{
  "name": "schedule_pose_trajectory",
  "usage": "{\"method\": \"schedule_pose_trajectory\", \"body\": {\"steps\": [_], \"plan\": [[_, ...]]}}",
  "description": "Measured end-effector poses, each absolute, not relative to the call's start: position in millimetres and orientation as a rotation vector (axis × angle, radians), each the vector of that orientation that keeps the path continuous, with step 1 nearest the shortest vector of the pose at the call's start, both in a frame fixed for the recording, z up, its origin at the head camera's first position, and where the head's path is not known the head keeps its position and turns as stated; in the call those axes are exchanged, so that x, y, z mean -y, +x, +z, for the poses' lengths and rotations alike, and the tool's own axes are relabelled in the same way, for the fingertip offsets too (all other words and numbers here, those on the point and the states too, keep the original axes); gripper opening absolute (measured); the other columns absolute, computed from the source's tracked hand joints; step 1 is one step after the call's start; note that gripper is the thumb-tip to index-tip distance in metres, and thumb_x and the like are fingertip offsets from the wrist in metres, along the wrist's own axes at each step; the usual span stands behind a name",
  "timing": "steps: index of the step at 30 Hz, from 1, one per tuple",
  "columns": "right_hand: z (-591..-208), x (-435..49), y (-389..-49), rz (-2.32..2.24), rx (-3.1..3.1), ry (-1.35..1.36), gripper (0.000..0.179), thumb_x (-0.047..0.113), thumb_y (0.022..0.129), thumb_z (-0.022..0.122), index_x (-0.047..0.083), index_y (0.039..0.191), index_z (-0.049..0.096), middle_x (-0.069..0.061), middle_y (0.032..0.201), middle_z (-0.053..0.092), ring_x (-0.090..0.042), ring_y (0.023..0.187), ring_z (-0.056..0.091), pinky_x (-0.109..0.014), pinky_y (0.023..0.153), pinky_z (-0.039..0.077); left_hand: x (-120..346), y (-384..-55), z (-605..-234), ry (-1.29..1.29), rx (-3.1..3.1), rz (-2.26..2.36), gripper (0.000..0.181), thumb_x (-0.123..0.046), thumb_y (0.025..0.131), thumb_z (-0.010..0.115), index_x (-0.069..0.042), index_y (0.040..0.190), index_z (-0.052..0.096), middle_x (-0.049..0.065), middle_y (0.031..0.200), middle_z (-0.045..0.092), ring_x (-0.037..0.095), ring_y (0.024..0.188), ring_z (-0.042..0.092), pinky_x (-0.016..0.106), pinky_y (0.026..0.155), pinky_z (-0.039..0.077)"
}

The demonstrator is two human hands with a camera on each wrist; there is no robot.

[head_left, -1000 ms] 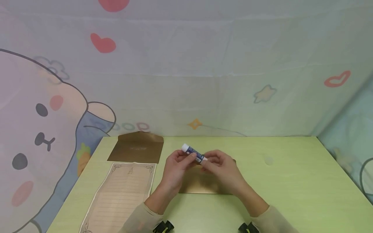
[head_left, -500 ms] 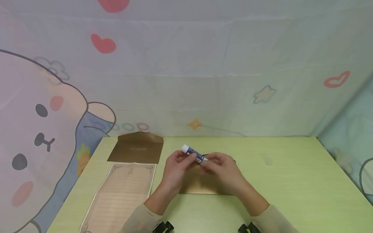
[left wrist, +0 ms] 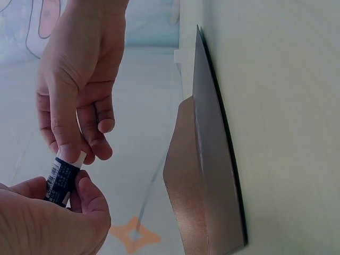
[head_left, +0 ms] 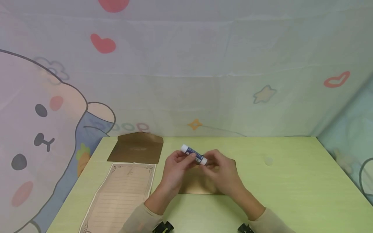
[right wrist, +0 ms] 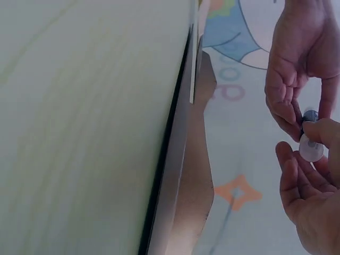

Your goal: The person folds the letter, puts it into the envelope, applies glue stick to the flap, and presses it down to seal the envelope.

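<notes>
A small glue stick (head_left: 194, 154) with a dark blue label and white ends is held tilted above the table. My left hand (head_left: 176, 168) grips its labelled body between thumb and fingers. With thumb and fingertips, my right hand (head_left: 224, 171) pinches the white lower end (right wrist: 311, 150). In the left wrist view the barcode side of the label faces the camera. Beneath both hands lies a brown-gold envelope (head_left: 198, 183), its flap (left wrist: 183, 175) raised on the far side. Part of this envelope is hidden by the hands.
At the back left lies another brown envelope (head_left: 135, 152) with its flap up. A lined letter sheet (head_left: 120, 194) with an ornate border lies in front of it. A small, pale round spot (head_left: 268, 160) shows on the table to the right. A printed cloth hangs behind.
My right hand has shifted slightly, its fingers changing their position at the white end, which shows more now. The left hand and glue stick have barely moved.
</notes>
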State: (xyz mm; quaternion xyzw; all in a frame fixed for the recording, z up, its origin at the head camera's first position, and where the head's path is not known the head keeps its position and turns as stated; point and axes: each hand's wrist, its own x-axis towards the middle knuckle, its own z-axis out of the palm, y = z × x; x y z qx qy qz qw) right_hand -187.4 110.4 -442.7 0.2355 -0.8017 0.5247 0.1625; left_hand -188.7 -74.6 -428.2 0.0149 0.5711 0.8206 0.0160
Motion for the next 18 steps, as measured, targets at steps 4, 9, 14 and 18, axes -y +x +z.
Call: {"method": "schedule_pose_trajectory", "body": {"steps": [4, 9, 14, 18], "plan": [[-443, -113, -190, 1.662, 2.324, 0.622, 0.023, 0.004, 0.092, 0.084, 0.009, 0.110, 0.071, -0.003, 0.098, 0.078, -0.020, 0.086, 0.076, -0.034, 0.078, 0.064, 75, -188, -428, 0.055, -1.790, 2.540, 0.018, -0.004, 0.098, 0.075, 0.002, 0.109, 0.062, 0.009, 0.099, 0.076, 0.017, 0.092, 0.076, 0.037, 0.093, 0.060], [-443, -120, -196, 2.233, 2.352, 0.458, 0.026, 0.020, 0.101, 0.075, -0.001, 0.116, 0.070, -0.020, 0.103, 0.076, -0.032, 0.090, 0.077, -0.038, 0.085, 0.063, 75, -187, -428, 0.074, -1.809, 2.512, 0.022, -0.006, 0.099, 0.076, 0.004, 0.112, 0.061, 0.010, 0.101, 0.076, 0.018, 0.094, 0.076, 0.038, 0.097, 0.059], [-443, -122, -198, 2.504, 2.302, 0.349, 0.035, 0.026, 0.105, 0.070, -0.006, 0.121, 0.067, -0.020, 0.109, 0.074, -0.027, 0.092, 0.076, -0.036, 0.085, 0.062, 75, -186, -427, 0.092, -1.817, 2.507, 0.024, -0.008, 0.099, 0.075, 0.004, 0.113, 0.060, 0.010, 0.102, 0.076, 0.018, 0.095, 0.075, 0.038, 0.098, 0.058], [-441, -117, -193, 2.173, 2.353, 0.471, 0.032, 0.020, 0.099, 0.079, 0.003, 0.123, 0.065, -0.014, 0.107, 0.076, -0.028, 0.094, 0.077, -0.036, 0.085, 0.063, 75, -187, -426, 0.070, -1.803, 2.535, 0.022, -0.005, 0.099, 0.074, 0.005, 0.113, 0.061, 0.010, 0.102, 0.076, 0.018, 0.094, 0.075, 0.036, 0.094, 0.060]]}}
